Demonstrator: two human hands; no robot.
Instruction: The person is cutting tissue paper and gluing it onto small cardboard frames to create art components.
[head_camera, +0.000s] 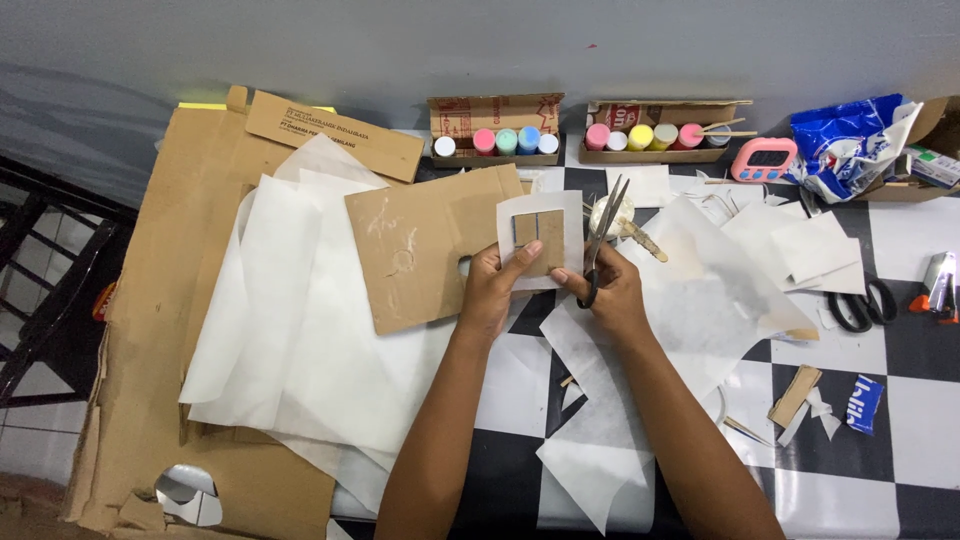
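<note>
My left hand (493, 287) pinches the lower edge of a small white paper frame (541, 238) with a square hole cut in its middle; brown cardboard shows through the hole. My right hand (612, 293) touches the frame's lower right edge and holds a pair of scissors (603, 238) by the black handle, blades pointing up and slightly apart beside the frame. A brown cardboard piece (420, 250) lies just left of my left hand.
Large white paper sheets (300, 320) cover flattened cardboard (160, 300) on the left. Two boxes of coloured paint pots (495, 140) (655, 135) stand at the back. A pink timer (763, 160), a blue bag (845, 145), black scissors (865, 305) and paper scraps lie right on the checkered table (920, 420).
</note>
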